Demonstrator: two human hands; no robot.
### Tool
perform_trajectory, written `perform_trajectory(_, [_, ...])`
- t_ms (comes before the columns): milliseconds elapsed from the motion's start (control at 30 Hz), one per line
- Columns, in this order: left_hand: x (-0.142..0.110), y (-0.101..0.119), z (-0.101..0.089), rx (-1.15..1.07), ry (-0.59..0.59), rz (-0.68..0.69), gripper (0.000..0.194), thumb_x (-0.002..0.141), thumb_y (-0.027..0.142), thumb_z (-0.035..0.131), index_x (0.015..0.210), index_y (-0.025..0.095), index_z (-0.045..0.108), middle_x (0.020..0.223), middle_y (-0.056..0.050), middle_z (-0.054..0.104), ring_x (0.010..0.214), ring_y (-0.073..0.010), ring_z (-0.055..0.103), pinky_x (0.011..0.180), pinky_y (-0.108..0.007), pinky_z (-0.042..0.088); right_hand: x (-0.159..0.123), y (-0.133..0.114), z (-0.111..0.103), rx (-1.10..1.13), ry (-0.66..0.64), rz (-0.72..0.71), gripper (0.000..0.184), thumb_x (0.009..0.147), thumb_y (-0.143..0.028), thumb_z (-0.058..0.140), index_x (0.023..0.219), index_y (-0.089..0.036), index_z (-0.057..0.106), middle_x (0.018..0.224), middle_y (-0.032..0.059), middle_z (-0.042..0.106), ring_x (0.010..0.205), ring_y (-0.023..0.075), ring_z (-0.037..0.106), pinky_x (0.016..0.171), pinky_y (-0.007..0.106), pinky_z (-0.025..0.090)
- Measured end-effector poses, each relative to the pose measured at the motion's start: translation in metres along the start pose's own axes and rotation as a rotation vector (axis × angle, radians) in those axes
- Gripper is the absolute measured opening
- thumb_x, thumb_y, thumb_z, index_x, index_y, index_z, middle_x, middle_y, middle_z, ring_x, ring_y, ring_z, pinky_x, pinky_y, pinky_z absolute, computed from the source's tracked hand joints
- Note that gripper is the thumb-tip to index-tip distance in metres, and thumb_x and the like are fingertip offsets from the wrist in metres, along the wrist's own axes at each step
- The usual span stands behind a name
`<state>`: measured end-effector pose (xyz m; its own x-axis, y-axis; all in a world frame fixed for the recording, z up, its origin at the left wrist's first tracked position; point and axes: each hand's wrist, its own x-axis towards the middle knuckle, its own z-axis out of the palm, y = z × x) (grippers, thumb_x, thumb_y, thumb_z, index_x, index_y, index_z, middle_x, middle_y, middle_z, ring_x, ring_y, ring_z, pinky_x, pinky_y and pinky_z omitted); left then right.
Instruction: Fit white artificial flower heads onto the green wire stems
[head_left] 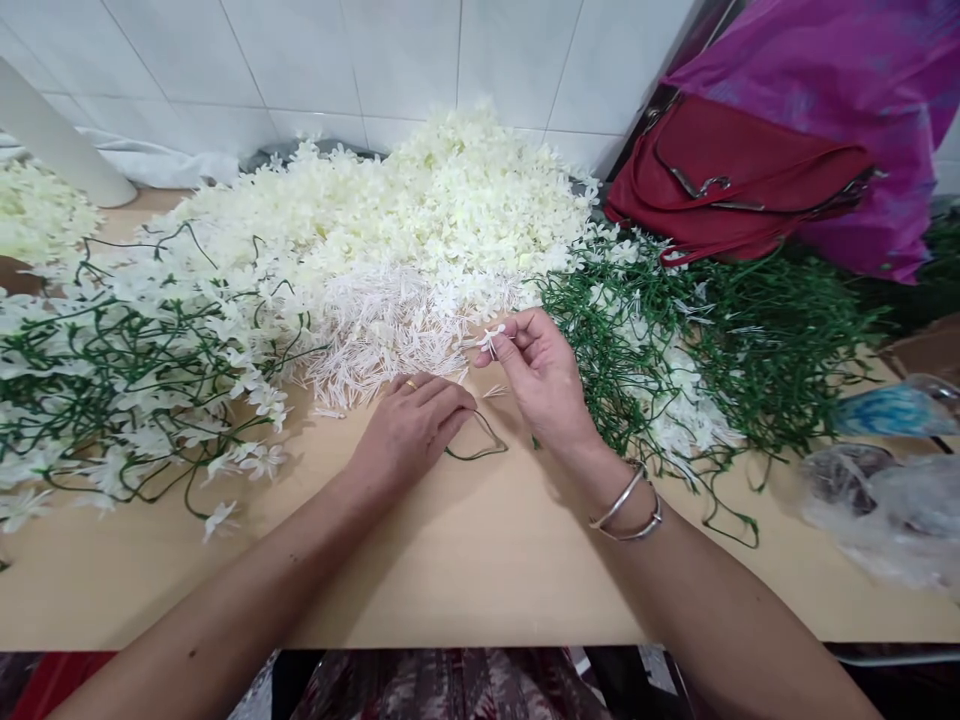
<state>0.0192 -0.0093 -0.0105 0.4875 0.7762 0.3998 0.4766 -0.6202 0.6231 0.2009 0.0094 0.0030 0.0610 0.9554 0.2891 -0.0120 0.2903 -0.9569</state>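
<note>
My left hand (411, 425) rests low over the table, its fingers curled and closed around a thin green stem (489, 450) that loops out to the right. Between thumb and forefinger, my right hand (541, 375) pinches a few small white stamens (491, 338). Just beyond both hands lies a heap of thin white stamens (375, 335). Behind it rises a large pile of cream artificial petals (450, 190). To the left, white artificial flowers on green stems (142, 370) lie tangled together. The fingertips of my left hand are partly hidden.
Bare green stems (780, 330) are heaped at the right, with white petals (686, 400) among them. A red handbag (750, 175) and a purple bag (847, 80) stand behind. Clear plastic bags (892, 500) lie near the right edge. White tiles (405, 60) form the wall behind the table.
</note>
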Motion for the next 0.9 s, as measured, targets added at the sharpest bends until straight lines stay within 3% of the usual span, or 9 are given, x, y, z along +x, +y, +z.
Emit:
perform_trajectory(133, [-0.006, 0.004, -0.015, -0.137, 0.161, -0.111, 0.012, 0.097, 0.025, 0.063, 0.097, 0.023, 0.074, 0.092, -0.004, 0.074, 0.085, -0.0194, 0.065, 0.082, -0.030, 0.046, 0.003, -0.001, -0.004, -0.006, 0.023, 0.008, 0.010, 0.094, -0.030, 0.066, 0.095, -0.024, 0.058, 0.077, -0.0034, 0.064, 0.071, 0.0134, 0.064, 0.079, 0.031, 0.051])
perform_trajectory(233, [-0.008, 0.001, -0.026, -0.300, 0.234, -0.242, 0.012, 0.095, 0.031, 0.067, 0.096, 0.021, 0.074, 0.088, -0.003, 0.071, 0.080, -0.0174, 0.062, 0.075, -0.027, 0.047, 0.004, -0.001, -0.007, 0.035, -0.040, 0.039, 0.011, 0.093, -0.032, 0.068, 0.096, -0.023, 0.063, 0.071, -0.0039, 0.064, 0.069, 0.0130, 0.062, 0.077, 0.030, 0.051])
perform_trajectory(400, [-0.008, -0.003, -0.027, -0.523, 0.216, -0.385, 0.018, 0.091, 0.036, 0.075, 0.090, 0.018, 0.071, 0.077, -0.003, 0.073, 0.072, -0.0160, 0.067, 0.068, -0.026, 0.048, 0.004, 0.001, -0.008, 0.163, -0.241, 0.189, 0.027, 0.084, -0.041, 0.079, 0.097, -0.022, 0.065, 0.072, -0.0047, 0.067, 0.063, 0.0109, 0.060, 0.069, 0.028, 0.051])
perform_trajectory(500, [-0.008, -0.002, -0.023, -0.575, 0.189, -0.418, 0.021, 0.085, 0.036, 0.080, 0.081, 0.018, 0.070, 0.071, -0.003, 0.072, 0.066, -0.0150, 0.066, 0.064, -0.026, 0.049, 0.004, 0.000, -0.007, 0.199, -0.276, 0.249, 0.031, 0.079, -0.043, 0.084, 0.092, -0.021, 0.066, 0.076, -0.0035, 0.068, 0.066, 0.0114, 0.062, 0.069, 0.027, 0.052])
perform_trajectory(633, [-0.006, 0.001, -0.023, -0.629, 0.235, -0.384, 0.018, 0.084, 0.029, 0.081, 0.077, 0.017, 0.068, 0.098, -0.009, 0.079, 0.088, -0.0196, 0.074, 0.083, -0.031, 0.056, 0.003, -0.001, -0.006, 0.218, -0.338, 0.293, 0.035, 0.078, -0.045, 0.087, 0.093, -0.020, 0.068, 0.083, -0.0011, 0.070, 0.071, 0.0123, 0.066, 0.073, 0.029, 0.055])
perform_trajectory(767, [-0.004, 0.004, -0.027, -0.694, 0.296, -0.387, 0.023, 0.081, 0.024, 0.082, 0.073, 0.018, 0.061, 0.087, -0.008, 0.080, 0.082, -0.0191, 0.075, 0.079, -0.030, 0.058, 0.003, 0.000, -0.006, 0.215, -0.338, 0.327, 0.038, 0.075, -0.048, 0.090, 0.091, -0.019, 0.070, 0.082, -0.0004, 0.072, 0.069, 0.0125, 0.068, 0.074, 0.030, 0.055])
perform_trajectory(900, [-0.005, 0.001, -0.027, -0.662, 0.262, -0.442, 0.017, 0.083, 0.028, 0.082, 0.083, 0.017, 0.069, 0.077, -0.004, 0.077, 0.071, -0.0164, 0.072, 0.068, -0.026, 0.055, 0.004, 0.001, -0.007, 0.227, -0.298, 0.379, 0.039, 0.069, -0.049, 0.093, 0.085, -0.020, 0.070, 0.079, -0.0013, 0.071, 0.068, 0.0130, 0.067, 0.073, 0.029, 0.055])
